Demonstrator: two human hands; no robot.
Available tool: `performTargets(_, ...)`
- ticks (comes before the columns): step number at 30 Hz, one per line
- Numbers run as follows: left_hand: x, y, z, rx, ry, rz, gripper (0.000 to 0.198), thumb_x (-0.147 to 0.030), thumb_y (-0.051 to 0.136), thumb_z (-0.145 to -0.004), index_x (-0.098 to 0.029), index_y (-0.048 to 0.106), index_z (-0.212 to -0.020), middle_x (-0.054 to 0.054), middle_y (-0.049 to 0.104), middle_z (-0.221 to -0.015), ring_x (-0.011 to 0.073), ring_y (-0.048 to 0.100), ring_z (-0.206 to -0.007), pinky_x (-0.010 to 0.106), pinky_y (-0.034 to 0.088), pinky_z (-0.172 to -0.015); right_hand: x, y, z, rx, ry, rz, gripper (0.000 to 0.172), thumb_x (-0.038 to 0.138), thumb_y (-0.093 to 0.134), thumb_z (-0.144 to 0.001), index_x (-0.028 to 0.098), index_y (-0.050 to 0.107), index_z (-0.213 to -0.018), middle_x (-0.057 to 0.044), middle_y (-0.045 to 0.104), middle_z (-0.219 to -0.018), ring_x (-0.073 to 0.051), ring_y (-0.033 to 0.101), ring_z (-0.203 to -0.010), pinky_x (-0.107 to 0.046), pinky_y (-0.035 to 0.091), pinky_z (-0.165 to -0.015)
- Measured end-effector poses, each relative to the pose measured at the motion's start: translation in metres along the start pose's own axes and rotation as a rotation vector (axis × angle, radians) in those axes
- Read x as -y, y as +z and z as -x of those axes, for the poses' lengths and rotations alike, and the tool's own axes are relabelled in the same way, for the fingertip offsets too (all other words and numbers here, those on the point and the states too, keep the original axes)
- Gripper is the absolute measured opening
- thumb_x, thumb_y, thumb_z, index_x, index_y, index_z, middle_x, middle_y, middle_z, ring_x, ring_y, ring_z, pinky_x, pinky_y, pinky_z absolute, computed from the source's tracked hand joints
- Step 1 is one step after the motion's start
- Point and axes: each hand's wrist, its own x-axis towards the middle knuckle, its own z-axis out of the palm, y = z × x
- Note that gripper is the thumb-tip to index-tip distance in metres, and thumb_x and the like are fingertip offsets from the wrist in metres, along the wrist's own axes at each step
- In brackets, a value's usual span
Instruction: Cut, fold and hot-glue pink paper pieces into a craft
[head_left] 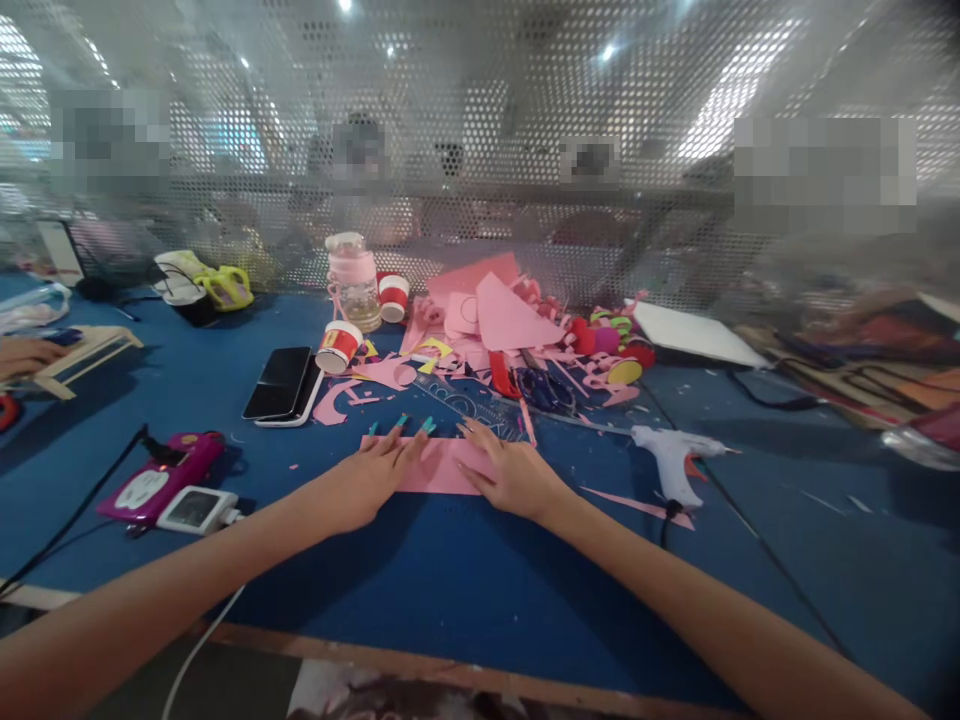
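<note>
A strip of pink paper lies flat on the blue table in front of me. My left hand rests on its left part, fingers stretched out and spread. On the right part lies my right hand, its fingers also extended over the paper. Just beyond the strip is a clear plastic ruler with cut-out shapes, partly covered by scraps. Dark blue-handled scissors sit behind my right hand. A white glue gun lies farther to the right, beside a thin pink paper sliver.
Pink paper sheets and offcuts are heaped at the back. Left of them stand a bottle and two red-and-white paper cups. A black phone, a purple power strip and a white charger lie left. Another person's hand shows far left.
</note>
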Motion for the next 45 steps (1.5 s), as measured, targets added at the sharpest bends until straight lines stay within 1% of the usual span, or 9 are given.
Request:
performTargets(6,0.002,0.005,0.007,-0.039,-0.045,-0.021,0.103,0.009,0.038,-0.063,-0.018,-0.027,-0.138,0.019,0.022,-0.148,0.0332,0.011,-0.136,0.050,0.032,-0.102,0.003,0.006,0.005,-0.098,0.079,0.086,0.050,0.036,0.043,-0.087,0.007,0.044,-0.127,-0.019,0.060,-0.120,-0.027,0.067,-0.095,-0.036,0.057,-0.072)
performTargets(10,0.003,0.009,0.007,-0.073,-0.076,-0.045,0.101,0.006,0.037,-0.064,-0.019,-0.025,-0.139,0.015,0.024,-0.148,0.0356,0.012,-0.136,0.053,0.033,-0.101,0.002,0.002,0.003,-0.046,0.124,0.087,0.056,0.042,0.047,-0.085,0.010,0.042,-0.129,-0.015,0.065,-0.113,-0.026,0.069,-0.087,-0.036,0.057,-0.070)
performTargets(14,0.008,0.011,0.010,-0.016,-0.081,-0.042,0.095,0.004,0.039,-0.064,-0.016,-0.007,-0.145,0.012,0.020,-0.150,0.0372,0.010,-0.136,0.050,0.029,-0.104,0.001,-0.006,-0.001,-0.013,0.176,0.015,0.063,0.047,0.050,-0.081,0.010,0.039,-0.130,-0.012,0.067,-0.112,-0.026,0.068,-0.090,-0.036,0.055,-0.074)
performTargets(20,0.007,0.013,0.014,-0.044,-0.189,-0.081,0.082,0.005,0.034,-0.065,-0.007,0.014,-0.144,0.014,0.020,-0.149,0.0350,0.011,-0.137,0.049,0.024,-0.107,0.002,-0.005,-0.001,0.042,0.178,0.059,0.063,0.049,0.046,-0.082,0.009,0.041,-0.131,-0.013,0.062,-0.120,-0.026,0.067,-0.091,-0.036,0.054,-0.076)
performTargets(23,0.003,0.006,0.010,-0.050,-0.077,-0.092,0.082,0.004,0.034,-0.065,-0.007,0.013,-0.144,0.016,0.017,-0.150,0.0288,0.008,-0.138,0.050,0.018,-0.109,0.003,-0.004,0.001,0.053,0.101,0.126,0.056,0.044,0.039,-0.088,0.014,0.039,-0.135,-0.012,0.056,-0.128,-0.024,0.067,-0.093,-0.034,0.054,-0.074)
performTargets(27,0.002,-0.004,0.001,-0.019,0.052,-0.016,0.089,0.002,0.039,-0.063,-0.009,0.005,-0.144,0.015,0.013,-0.151,0.0238,0.013,-0.139,0.042,0.024,-0.109,0.006,-0.005,0.001,0.053,0.002,0.182,0.053,0.033,0.034,-0.091,0.016,0.029,-0.141,-0.012,0.060,-0.123,-0.022,0.062,-0.105,-0.031,0.053,-0.076)
performTargets(33,0.000,-0.014,-0.005,0.073,0.034,0.008,0.093,0.002,0.044,-0.058,-0.005,0.006,-0.143,0.021,0.016,-0.149,0.0282,0.019,-0.137,0.042,0.027,-0.107,0.011,-0.008,-0.003,0.097,-0.058,0.261,0.057,0.026,0.033,-0.091,0.006,0.022,-0.143,-0.019,0.064,-0.115,-0.025,0.060,-0.106,-0.033,0.052,-0.076)
performTargets(40,-0.019,-0.022,-0.013,0.110,0.038,-0.008,0.101,0.000,0.048,-0.056,-0.012,0.002,-0.144,0.016,0.015,-0.151,0.0418,0.012,-0.135,0.058,0.033,-0.098,0.009,-0.005,-0.001,0.098,0.008,0.209,0.066,0.027,0.038,-0.087,0.009,0.013,-0.145,-0.017,0.065,-0.113,-0.023,0.067,-0.089,-0.030,0.053,-0.066)
performTargets(45,-0.030,-0.025,-0.024,0.102,-0.076,0.035,0.096,0.001,0.047,-0.059,-0.005,0.002,-0.144,0.022,0.028,-0.145,0.0395,0.024,-0.133,0.052,0.037,-0.097,0.007,-0.003,0.001,0.047,0.008,0.216,0.065,0.027,0.036,-0.087,0.000,0.015,-0.142,-0.022,0.064,-0.112,-0.025,0.067,-0.088,-0.032,0.052,-0.067)
